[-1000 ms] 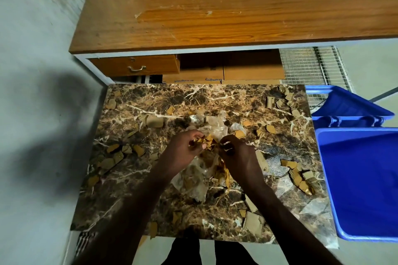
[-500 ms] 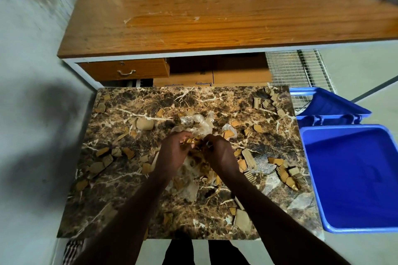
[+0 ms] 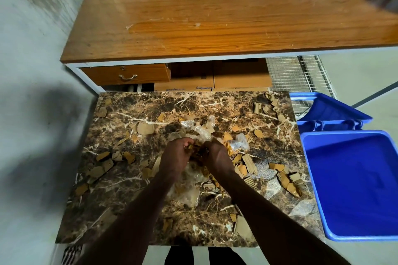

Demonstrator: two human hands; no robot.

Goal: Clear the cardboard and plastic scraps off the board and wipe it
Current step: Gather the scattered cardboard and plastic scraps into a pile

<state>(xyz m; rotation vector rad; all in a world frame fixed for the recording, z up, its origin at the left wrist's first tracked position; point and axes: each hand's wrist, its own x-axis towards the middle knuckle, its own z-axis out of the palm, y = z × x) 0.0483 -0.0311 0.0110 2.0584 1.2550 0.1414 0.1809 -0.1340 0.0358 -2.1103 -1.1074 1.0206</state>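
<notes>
A brown marble-patterned board [image 3: 226,105] lies in front of me, strewn with several tan cardboard scraps [image 3: 145,128] and clear plastic scraps [image 3: 239,143]. My left hand [image 3: 175,157] and my right hand [image 3: 217,158] meet at the board's middle, fingers curled around a bunched heap of cardboard and plastic scraps [image 3: 196,150]. More crumpled plastic [image 3: 187,191] lies under my forearms. Loose cardboard clusters sit at the left [image 3: 107,163], far right corner [image 3: 269,106] and right edge [image 3: 286,180].
A blue plastic bin [image 3: 353,180] with its hinged lid [image 3: 329,107] open stands against the board's right side. Beyond the board is a wooden desk [image 3: 215,17] with a drawer [image 3: 127,74], cardboard boxes [image 3: 215,79] beneath it and a wire mesh panel [image 3: 299,73]. Grey floor lies at the left.
Both hands stayed together at the board's middle, drawing the scraps into a tighter heap. The camera tilted upward, showing more of the desk.
</notes>
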